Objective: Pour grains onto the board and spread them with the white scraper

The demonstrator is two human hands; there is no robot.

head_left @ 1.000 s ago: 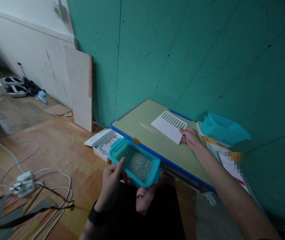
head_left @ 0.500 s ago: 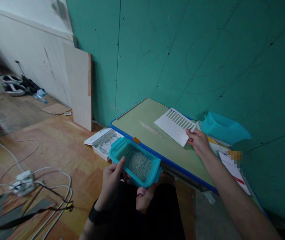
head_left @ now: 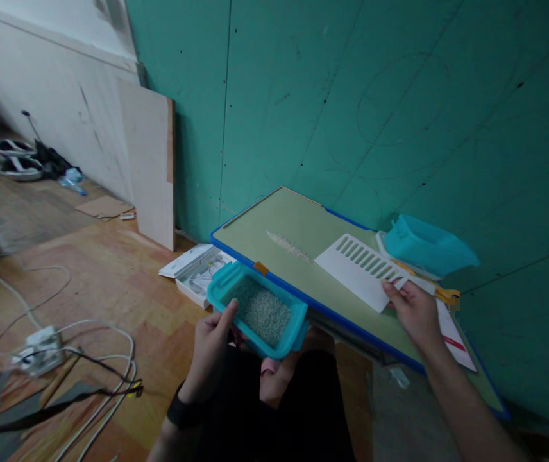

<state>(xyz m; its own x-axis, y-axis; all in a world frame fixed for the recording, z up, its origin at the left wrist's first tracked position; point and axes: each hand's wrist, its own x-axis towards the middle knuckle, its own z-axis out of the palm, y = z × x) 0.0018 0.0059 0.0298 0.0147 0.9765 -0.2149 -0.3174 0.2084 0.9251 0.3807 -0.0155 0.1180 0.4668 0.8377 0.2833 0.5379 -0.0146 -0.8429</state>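
Observation:
My left hand (head_left: pixel 211 340) grips a turquoise plastic container (head_left: pixel 298 328) by its near left side, thumb over the rim. Inside it lie pale rice-like grains (head_left: pixel 265 313). The container is in front of the table's near edge, above my lap. My right hand (head_left: pixel 413 313) pinches the right end of a white sheet with a row of slots (head_left: pixel 349 274), held low over the green tabletop (head_left: pixel 250 221). Left of the sheet, a thin streak of the same pale grains (head_left: pixel 288 246) lies on the tabletop.
A second turquoise container (head_left: pixel 431 247) stands at the back right, by a yellow-orange object (head_left: pixel 447 294) and a white paper with a red stripe (head_left: pixel 458 346). An open white box (head_left: pixel 192 289) lies below the table's left end. Cables and a power strip (head_left: pixel 41 350) lie on the floor.
My right hand has moved the slotted sheet rightward and nearer to me, away from the grain streak. My left hand and the container have hardly moved.

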